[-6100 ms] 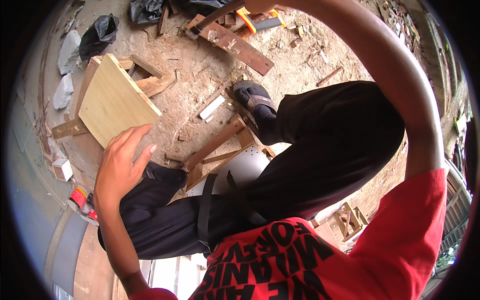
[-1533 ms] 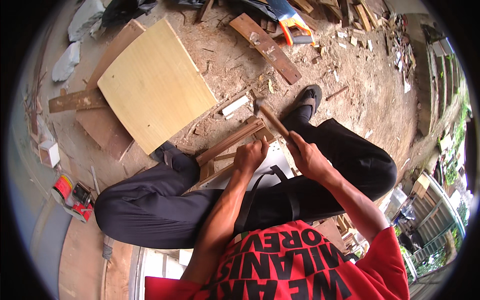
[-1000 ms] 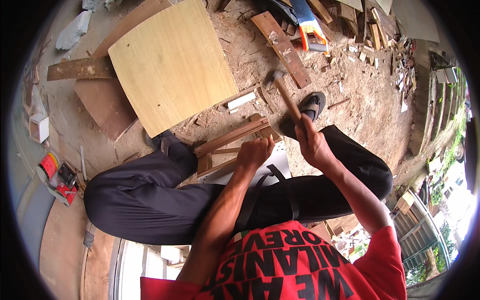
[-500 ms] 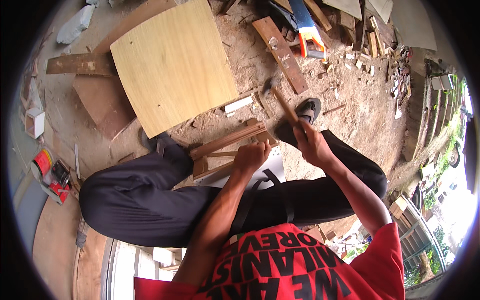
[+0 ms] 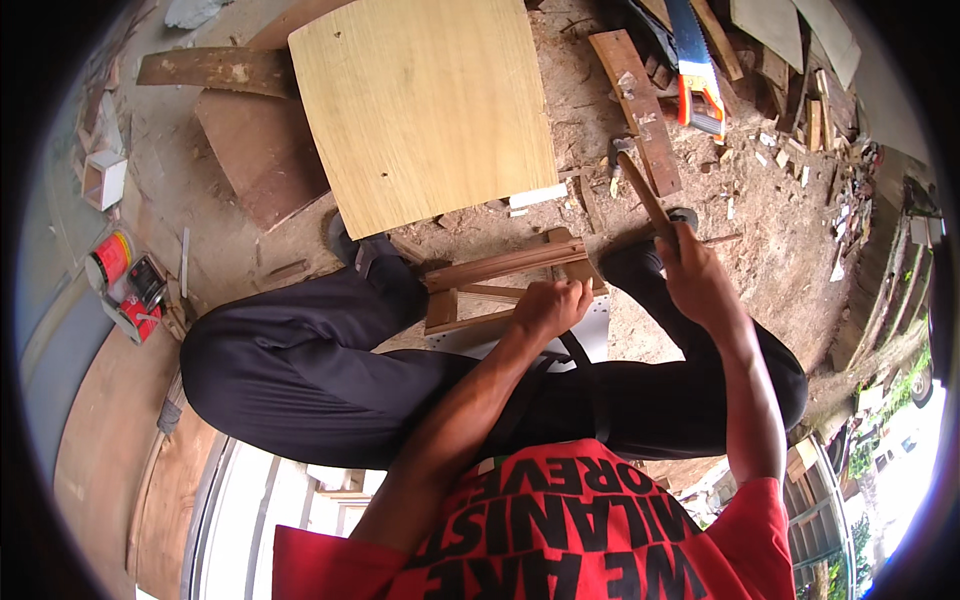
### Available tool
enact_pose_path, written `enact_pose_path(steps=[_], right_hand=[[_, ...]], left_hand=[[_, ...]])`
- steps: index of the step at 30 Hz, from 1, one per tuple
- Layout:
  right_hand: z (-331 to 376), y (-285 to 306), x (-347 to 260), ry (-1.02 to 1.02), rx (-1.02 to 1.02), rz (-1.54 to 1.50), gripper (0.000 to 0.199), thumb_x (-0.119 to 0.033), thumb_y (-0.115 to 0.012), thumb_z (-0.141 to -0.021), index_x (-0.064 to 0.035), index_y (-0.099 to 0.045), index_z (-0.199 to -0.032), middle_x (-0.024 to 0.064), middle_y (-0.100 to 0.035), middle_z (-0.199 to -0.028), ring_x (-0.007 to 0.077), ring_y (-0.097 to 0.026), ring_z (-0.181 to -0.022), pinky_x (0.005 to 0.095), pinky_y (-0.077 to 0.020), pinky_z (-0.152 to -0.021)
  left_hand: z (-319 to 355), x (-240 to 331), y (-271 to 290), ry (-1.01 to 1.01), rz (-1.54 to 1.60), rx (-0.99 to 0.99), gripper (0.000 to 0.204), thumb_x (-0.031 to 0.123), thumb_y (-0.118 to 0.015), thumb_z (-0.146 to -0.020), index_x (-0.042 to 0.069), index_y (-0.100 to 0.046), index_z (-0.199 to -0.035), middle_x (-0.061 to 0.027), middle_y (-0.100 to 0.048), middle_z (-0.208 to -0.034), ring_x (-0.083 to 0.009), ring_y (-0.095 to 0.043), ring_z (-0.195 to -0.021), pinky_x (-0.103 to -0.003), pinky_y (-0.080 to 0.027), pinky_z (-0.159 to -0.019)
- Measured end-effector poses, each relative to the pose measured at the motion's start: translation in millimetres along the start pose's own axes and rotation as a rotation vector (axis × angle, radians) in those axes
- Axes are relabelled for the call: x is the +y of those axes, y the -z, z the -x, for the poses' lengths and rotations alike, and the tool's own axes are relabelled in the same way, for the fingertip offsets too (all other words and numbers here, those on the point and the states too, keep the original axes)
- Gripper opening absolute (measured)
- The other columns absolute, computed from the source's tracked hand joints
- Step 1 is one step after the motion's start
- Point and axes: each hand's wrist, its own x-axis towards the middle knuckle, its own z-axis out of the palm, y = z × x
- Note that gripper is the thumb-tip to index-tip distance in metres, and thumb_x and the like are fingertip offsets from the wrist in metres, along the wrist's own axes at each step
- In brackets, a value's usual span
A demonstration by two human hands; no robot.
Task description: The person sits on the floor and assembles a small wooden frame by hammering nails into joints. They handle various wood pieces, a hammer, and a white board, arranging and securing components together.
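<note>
My right hand [image 5: 695,278] is wrapped round the wooden handle of a hammer [image 5: 645,194]. Its dark head points away from me, raised beyond the wooden frame. Between my legs lies that small brown wooden frame [image 5: 505,266], built of narrow strips, on a pale perforated board [image 5: 597,332]. At the right end of the frame, my left hand [image 5: 556,306] is closed with its fingers pressed together. Whatever it may pinch is too small or hidden to make out.
A large pale plywood panel [image 5: 425,110] lies beyond my feet, over brown board offcuts [image 5: 260,160]. To the far right are a plank [image 5: 640,110], a handsaw [image 5: 700,75] and scattered wood scraps. Red cans [image 5: 110,258] stand at the left.
The whole view has shifted, so most things appear farther right. Relative to the frame, the hammer and my right hand have moved slightly right and away. My left hand stays at the frame's corner.
</note>
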Motion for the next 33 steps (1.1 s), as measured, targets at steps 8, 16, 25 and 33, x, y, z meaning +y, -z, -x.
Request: enact_pose_path(steps=[8,16,25,33], right_hand=[[-6.7,50.1,-49.8,-0.011,-0.248,0.268,0.029,-0.026,-0.046,-0.099,0.0021,-0.052,-0.104,0.0294,-0.065,-0.082,0.0459,-0.065,-0.083,0.0554,-0.0504,-0.073],[0.0,57.6,-55.4,0.335,-0.095,0.409,0.021,-0.014,-0.053,-0.094,0.0068,-0.051,-0.1,0.0257,-0.064,-0.074,0.0422,-0.065,-0.077,0.0524,-0.0512,-0.071],[30.8,47.3,-30.4,0.179,-0.24,0.378,0.028,-0.022,-0.052,-0.097,0.0063,-0.052,-0.097,0.0253,-0.064,-0.076,0.0421,-0.065,-0.079,0.0527,-0.0488,-0.073],[29.3,26.5,16.3,0.376,-0.055,0.2,0.024,-0.018,-0.053,-0.096,0.0033,-0.049,-0.106,0.0244,-0.064,-0.073,0.0438,-0.065,-0.075,0.0523,-0.0492,-0.067]], left_hand=[[2.4,-3.3,-0.3,-0.025,-0.071,0.031,0.041,0.027,-0.056,-0.093,0.007,-0.06,-0.057,-0.0154,-0.058,-0.05,-0.0317,-0.06,-0.042,-0.043,-0.05,-0.041],[8.1,-1.7,-3.3,-0.058,-0.119,0.023,0.044,0.03,-0.05,-0.096,0.005,-0.061,-0.06,-0.0176,-0.061,-0.055,-0.0334,-0.063,-0.047,-0.044,-0.053,-0.046],[17.5,1.6,-14.1,-0.006,-0.12,0.087,0.044,0.03,-0.057,-0.093,0.006,-0.06,-0.056,-0.0171,-0.058,-0.052,-0.0362,-0.061,-0.046,-0.046,-0.051,-0.045],[10.5,-0.4,-12.3,-0.067,-0.161,0.169,0.045,0.03,-0.059,-0.091,0.007,-0.061,-0.053,-0.0159,-0.055,-0.046,-0.0349,-0.058,-0.04,-0.045,-0.049,-0.041]])
